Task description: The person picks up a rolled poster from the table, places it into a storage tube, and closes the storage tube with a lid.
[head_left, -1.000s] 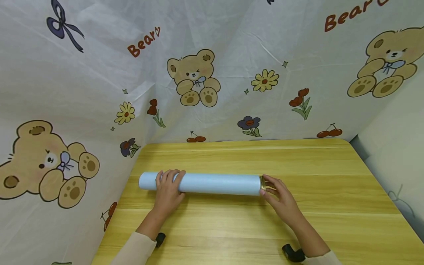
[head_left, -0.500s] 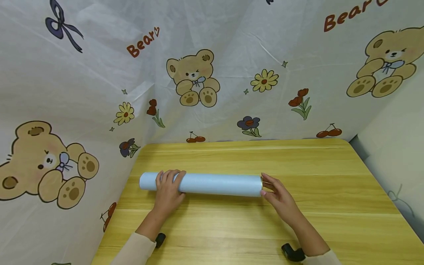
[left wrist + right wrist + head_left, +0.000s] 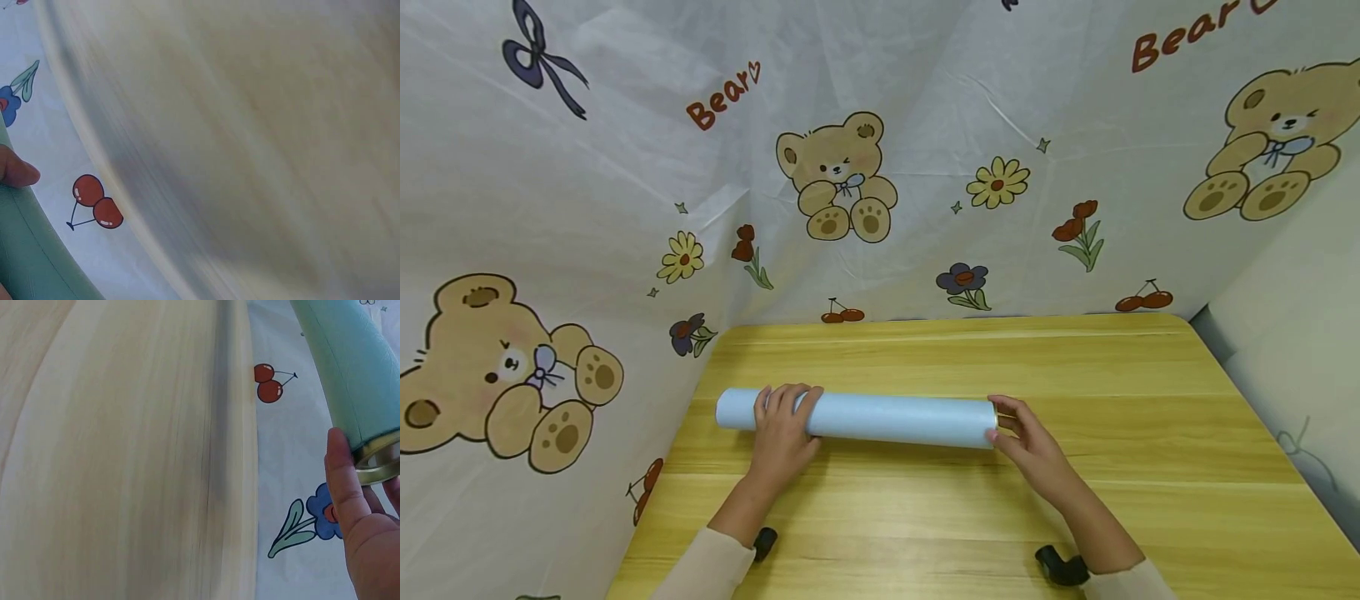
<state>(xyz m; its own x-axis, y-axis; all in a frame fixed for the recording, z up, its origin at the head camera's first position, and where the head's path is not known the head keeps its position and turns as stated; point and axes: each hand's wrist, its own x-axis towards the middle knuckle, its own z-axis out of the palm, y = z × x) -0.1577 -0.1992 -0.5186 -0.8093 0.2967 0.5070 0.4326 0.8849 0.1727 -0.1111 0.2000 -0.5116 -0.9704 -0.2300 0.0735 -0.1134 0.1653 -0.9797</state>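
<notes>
A long light-blue tube (image 3: pixel 895 418) lies level across the view, a little above the wooden table. My left hand (image 3: pixel 782 437) grips it near its left end, fingers over the top and thumb on the near side. In the left wrist view only a thumb (image 3: pixel 19 172) and a strip of the tube (image 3: pixel 31 250) show. At the other end, my right hand (image 3: pixel 1033 450) holds the tube's rim between thumb and fingers. The right wrist view shows a gold metal rim (image 3: pixel 369 474) round the open end, with the thumb along the tube's side.
The wooden table (image 3: pixel 925 517) reaches back to a white cloth (image 3: pixel 925 108) printed with bears and flowers, hung behind and at the left. Black wrist mounts (image 3: pixel 1062 567) sit under both forearms. A thin cord (image 3: pixel 1311 454) shows beyond the table's right edge.
The tube's right blue end has shifted slightly right and down. Its gold band, visible a second ago in the head view, now shows only as a thin edge. The left hand barely moves.
</notes>
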